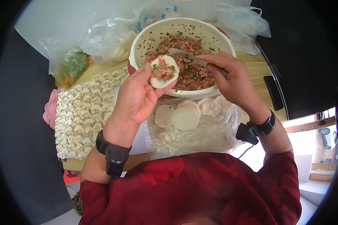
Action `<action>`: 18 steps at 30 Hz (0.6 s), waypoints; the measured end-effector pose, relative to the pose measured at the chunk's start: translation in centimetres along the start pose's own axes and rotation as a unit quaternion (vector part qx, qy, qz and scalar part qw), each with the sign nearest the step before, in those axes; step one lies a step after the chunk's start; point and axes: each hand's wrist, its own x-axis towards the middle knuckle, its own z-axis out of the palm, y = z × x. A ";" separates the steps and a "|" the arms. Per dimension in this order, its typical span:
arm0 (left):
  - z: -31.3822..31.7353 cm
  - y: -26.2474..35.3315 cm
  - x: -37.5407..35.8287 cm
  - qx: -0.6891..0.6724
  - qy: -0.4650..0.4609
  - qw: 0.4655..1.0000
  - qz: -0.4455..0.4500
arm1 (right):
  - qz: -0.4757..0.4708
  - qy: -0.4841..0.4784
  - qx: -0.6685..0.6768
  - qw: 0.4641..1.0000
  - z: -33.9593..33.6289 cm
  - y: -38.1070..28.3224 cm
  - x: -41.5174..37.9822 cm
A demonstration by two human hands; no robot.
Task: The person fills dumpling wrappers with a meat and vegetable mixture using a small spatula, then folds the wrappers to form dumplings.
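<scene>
My left hand (137, 93) holds a round dumpling wrapper (154, 81) by its edge, with a lump of meat filling (164, 70) flecked with green on it. In my right hand (229, 75) is a flat metal spreader or knife (186, 56), its blade over the bowl and its handle mostly hidden in my fingers. Below both hands stands a large white bowl (139, 43) of minced meat mixed with chopped greens (193, 77). Several loose wrappers (187, 116) lie on a clear plastic sheet (210, 137) between my forearms.
Rows of folded dumplings (82, 116) cover the left side of the wooden table (261, 71). Plastic bags (109, 39) lie behind the bowl, another bag (244, 22) at the back right. A black phone (273, 92) rests near the right edge; a pink cloth (50, 108) is at far left.
</scene>
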 end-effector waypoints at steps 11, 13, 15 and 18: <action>0.1 -0.1 0.5 -0.018 -0.001 1.000 0.000 | -0.004 -0.009 0.077 0.997 0.3 -1.5 -0.6; 0.2 -0.3 0.3 -0.025 -0.013 1.000 -0.007 | 0.061 0.004 0.148 0.987 0.1 -2.8 -0.7; 0.8 -0.6 -0.1 -0.048 -0.023 0.999 0.002 | 0.065 -0.048 0.127 0.989 0.2 -4.4 -0.5; 0.7 -1.3 -0.5 -0.107 -0.063 0.992 -0.025 | -0.006 -0.016 0.132 0.991 2.5 -4.5 -1.0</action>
